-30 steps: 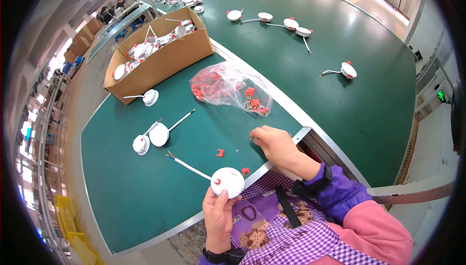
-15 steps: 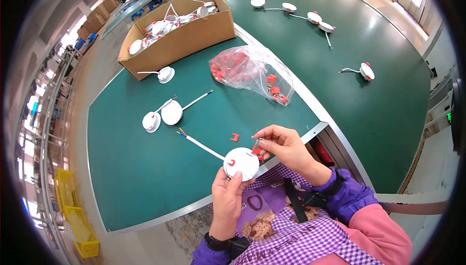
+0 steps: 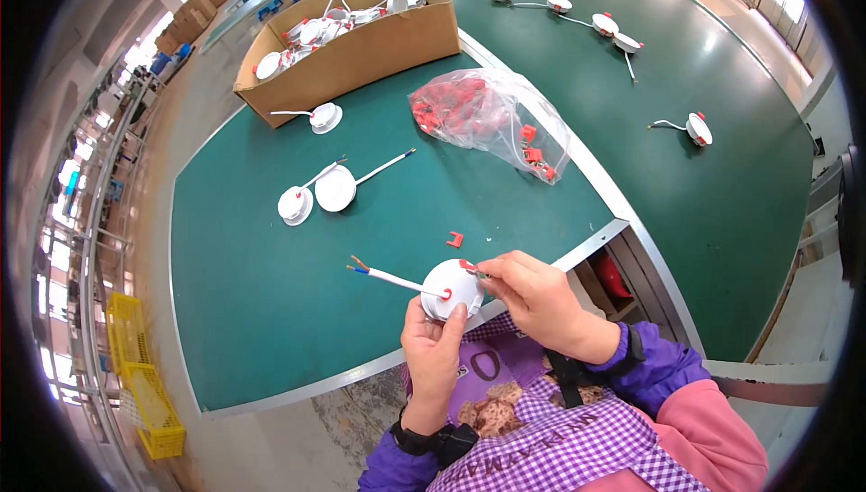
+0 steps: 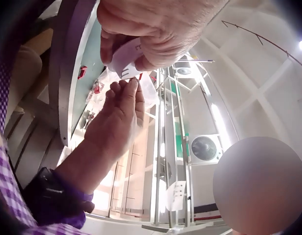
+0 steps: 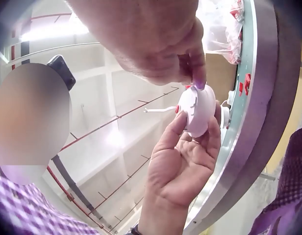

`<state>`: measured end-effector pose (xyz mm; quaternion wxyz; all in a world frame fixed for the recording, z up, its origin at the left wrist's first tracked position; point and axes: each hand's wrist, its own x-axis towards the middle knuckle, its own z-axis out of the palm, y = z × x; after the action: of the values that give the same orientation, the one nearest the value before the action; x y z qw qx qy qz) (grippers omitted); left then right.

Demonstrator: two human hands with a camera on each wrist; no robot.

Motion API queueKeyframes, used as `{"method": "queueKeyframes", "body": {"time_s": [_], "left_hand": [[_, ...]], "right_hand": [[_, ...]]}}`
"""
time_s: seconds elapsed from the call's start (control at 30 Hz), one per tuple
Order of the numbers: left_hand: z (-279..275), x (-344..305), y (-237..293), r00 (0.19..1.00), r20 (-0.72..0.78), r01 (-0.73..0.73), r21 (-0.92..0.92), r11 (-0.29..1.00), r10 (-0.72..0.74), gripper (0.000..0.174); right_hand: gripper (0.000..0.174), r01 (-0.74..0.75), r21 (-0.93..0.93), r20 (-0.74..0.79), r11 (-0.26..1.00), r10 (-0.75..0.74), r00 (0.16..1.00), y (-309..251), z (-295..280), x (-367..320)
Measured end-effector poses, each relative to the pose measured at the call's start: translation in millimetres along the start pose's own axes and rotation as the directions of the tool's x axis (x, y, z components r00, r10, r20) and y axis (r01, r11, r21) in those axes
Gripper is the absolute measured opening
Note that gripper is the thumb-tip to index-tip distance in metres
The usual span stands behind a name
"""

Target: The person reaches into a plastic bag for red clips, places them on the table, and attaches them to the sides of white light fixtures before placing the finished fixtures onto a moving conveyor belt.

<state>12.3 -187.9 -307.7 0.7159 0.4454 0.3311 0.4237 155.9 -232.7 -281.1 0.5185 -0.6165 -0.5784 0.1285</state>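
Note:
In the head view my left hand (image 3: 433,357) grips a round white lamp (image 3: 454,286) by its lower edge, above the table's near edge. Its white cable with bare coloured wire ends points left. My right hand (image 3: 546,303) pinches a small red clip (image 3: 468,266) with a metal spring against the lamp's upper right edge. The right wrist view shows the left hand (image 5: 182,161) with fingers and thumb around the lamp (image 5: 200,110), and the right fingertips at its top. A loose red clip (image 3: 455,239) lies on the table beyond the lamp.
A clear bag of red clips (image 3: 478,113) lies farther back, beside a cardboard box (image 3: 361,55) full of lamps. Three lamps, one of them here (image 3: 336,187), rest at the left. More lamps (image 3: 699,128) stand on the green surface beyond the metal rail (image 3: 595,176).
My right hand has picked up a red clip and brought it to the lamp's edge. The lamp in my left hand has tilted. The head view has shifted.

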Motion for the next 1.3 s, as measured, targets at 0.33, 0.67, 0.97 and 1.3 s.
{"method": "queueKeyframes", "body": {"time_s": [0.33,0.67,0.97,1.3], "left_hand": [[-4,0,-4,0.984,0.025,-0.179,0.187,0.966,0.178,0.021],[-5,2,-4,0.979,0.104,-0.2,0.272,0.941,0.178,0.028],[-7,6,-10,0.984,0.034,-0.178,0.149,0.973,0.175,0.027],[-12,8,-2,0.989,0.078,-0.147,0.326,0.934,0.128,0.028]], "right_hand": [[0.018,-0.019,-0.019,0.019,1.0,0.02,1.0,-3,5,-7],[0.018,0.012,-0.063,-0.052,0.998,-0.015,0.999,-1,10,-5],[0.016,0.0,-0.016,-0.036,1.0,0.0,0.999,-2,5,-4],[0.013,-0.025,0.051,-0.052,0.998,0.027,0.998,-2,12,-6]]}}
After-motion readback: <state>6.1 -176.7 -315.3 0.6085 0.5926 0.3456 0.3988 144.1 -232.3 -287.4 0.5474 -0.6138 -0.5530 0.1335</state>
